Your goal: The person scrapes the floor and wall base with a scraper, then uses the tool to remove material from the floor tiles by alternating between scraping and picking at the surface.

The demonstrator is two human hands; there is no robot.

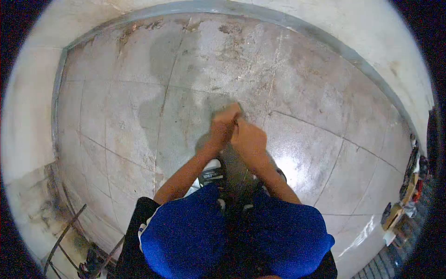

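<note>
Left hand (226,122) curled inward, it meets the right hand (251,142), at 4 o'clock from it, also bent nearly closed; both are blurred, so whether anything is gripped between them cannot be told. Nearest them is the stained, tiled floor (311,93), spread below on all sides. Taking the hands as the dial's centre and going left to right, a pale wall (28,111) rises at 9 o'clock, thin dark bars (65,232) lean at 8, and a darker patch (172,76) marks the floor toward 10. One shoe (211,176) shows near the hands at 7, blue clothing (186,237) bulges in two rounded shapes around 6, glare (287,169) shines at 4, and mixed clutter (395,215) lies farther out, also at 4.
</note>
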